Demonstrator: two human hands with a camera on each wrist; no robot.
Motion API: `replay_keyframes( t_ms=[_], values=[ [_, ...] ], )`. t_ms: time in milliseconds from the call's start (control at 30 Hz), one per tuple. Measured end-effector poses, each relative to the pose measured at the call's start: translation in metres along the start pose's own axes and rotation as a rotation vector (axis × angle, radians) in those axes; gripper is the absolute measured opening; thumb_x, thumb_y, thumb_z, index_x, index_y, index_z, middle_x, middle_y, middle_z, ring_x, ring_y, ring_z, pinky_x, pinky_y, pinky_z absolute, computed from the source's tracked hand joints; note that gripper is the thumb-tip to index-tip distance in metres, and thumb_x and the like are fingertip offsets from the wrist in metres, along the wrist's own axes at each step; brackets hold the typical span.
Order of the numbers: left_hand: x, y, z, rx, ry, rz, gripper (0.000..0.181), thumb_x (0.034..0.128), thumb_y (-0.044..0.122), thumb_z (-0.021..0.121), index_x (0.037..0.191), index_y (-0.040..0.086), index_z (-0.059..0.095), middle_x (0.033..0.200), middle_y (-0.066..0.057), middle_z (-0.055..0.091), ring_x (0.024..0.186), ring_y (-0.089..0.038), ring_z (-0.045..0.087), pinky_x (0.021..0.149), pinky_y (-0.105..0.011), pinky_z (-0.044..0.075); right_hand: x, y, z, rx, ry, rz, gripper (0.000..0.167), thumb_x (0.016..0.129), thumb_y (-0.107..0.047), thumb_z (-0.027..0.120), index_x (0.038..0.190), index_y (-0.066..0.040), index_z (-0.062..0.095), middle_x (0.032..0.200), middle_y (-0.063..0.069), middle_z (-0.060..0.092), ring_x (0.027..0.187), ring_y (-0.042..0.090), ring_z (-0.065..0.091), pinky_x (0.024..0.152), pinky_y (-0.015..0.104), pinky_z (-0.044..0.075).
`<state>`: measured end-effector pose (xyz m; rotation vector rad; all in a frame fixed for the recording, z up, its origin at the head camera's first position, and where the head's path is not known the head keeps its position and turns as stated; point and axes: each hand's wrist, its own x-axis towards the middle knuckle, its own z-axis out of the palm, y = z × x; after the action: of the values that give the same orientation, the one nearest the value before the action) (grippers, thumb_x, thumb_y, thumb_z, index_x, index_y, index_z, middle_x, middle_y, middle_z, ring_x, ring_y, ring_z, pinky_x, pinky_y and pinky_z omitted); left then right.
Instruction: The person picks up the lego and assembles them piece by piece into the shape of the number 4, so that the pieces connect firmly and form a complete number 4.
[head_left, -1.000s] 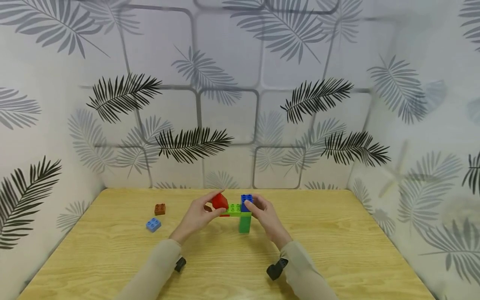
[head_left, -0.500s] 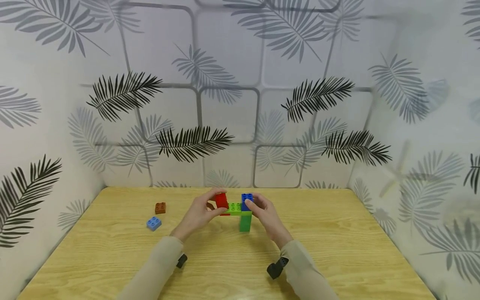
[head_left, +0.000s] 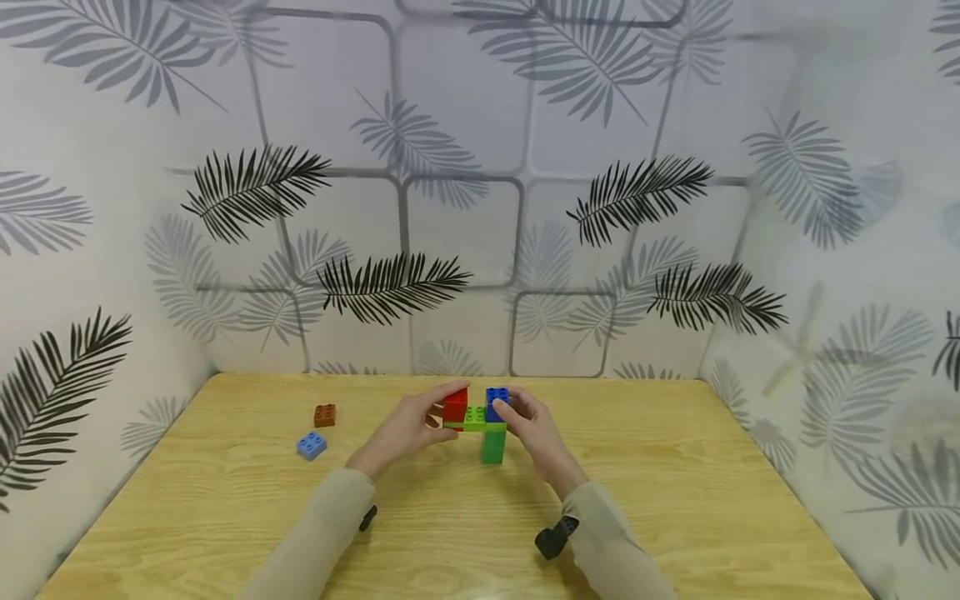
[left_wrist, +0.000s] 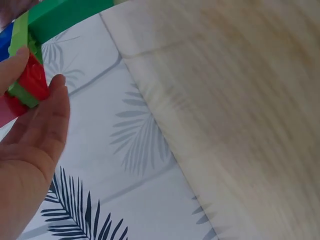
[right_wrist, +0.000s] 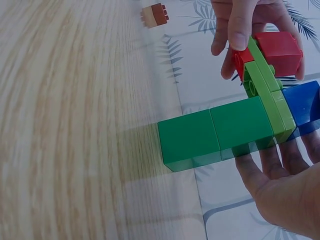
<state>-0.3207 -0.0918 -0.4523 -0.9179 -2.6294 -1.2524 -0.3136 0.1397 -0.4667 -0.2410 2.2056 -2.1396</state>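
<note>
A block structure rises from the table: a column of green bricks (right_wrist: 215, 132), lime bricks (head_left: 474, 419) reaching sideways from its top, and a blue brick (head_left: 496, 402) above the column. On the lime span's left end sits a red brick (head_left: 455, 406); another red piece (right_wrist: 243, 61) shows under that end. My left hand (head_left: 408, 429) pinches this end, its fingers at the upper red brick and its thumb lower, by the lime edge. My right hand (head_left: 538, 433) holds the blue brick, thumb in front; its other fingers reach behind, partly hidden.
To the left on the wooden table (head_left: 637, 492) lie a brown brick (head_left: 325, 415) and a light blue brick (head_left: 311, 446), apart from each other. A leaf-patterned wall covering (head_left: 450, 208) stands behind the table and along both sides.
The upper red brick has turned from tilted to level and come down onto the lime span's left end. My left thumb has shifted lower. The right hand keeps its hold.
</note>
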Motion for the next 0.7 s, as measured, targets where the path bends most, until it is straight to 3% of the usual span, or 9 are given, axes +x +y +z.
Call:
replay_keyframes(
  t_ms=[233,467,700],
  values=[
    [0.0005,-0.0043,0.0033,0.018,-0.008,0.016,0.084,0.0816,0.004,0.078,0.150,0.035,0.040,0.122,-0.006,0.065,0.106,-0.020,0.068,0.092,-0.034,0.055,-0.0011,-0.0013,-0.0016,0.014,-0.013,-0.008,0.051,0.096,-0.034,0.063,0.138,-0.007,0.052,0.127,0.014,0.060,0.117,0.024,0.058,0.109,0.049,0.041],
    [-0.0007,-0.0068,0.0019,-0.043,-0.017,0.024,0.085,0.0816,0.001,0.077,0.150,0.036,0.040,0.126,-0.008,0.064,0.110,-0.023,0.067,0.091,-0.033,0.055,-0.0013,-0.0012,-0.0016,0.007,-0.012,-0.013,0.049,0.096,-0.034,0.063,0.136,-0.007,0.054,0.126,0.012,0.061,0.112,0.018,0.059,0.108,0.048,0.042],
    [-0.0007,-0.0106,0.0033,-0.115,0.018,0.009,0.080,0.0804,-0.001,0.077,0.146,0.034,0.048,0.124,-0.008,0.066,0.105,-0.022,0.069,0.086,-0.029,0.056,-0.0007,0.0002,-0.0023,0.006,-0.007,0.002,0.048,0.096,-0.035,0.064,0.134,-0.007,0.055,0.122,0.011,0.061,0.108,0.016,0.059,0.107,0.047,0.044]
  ],
)
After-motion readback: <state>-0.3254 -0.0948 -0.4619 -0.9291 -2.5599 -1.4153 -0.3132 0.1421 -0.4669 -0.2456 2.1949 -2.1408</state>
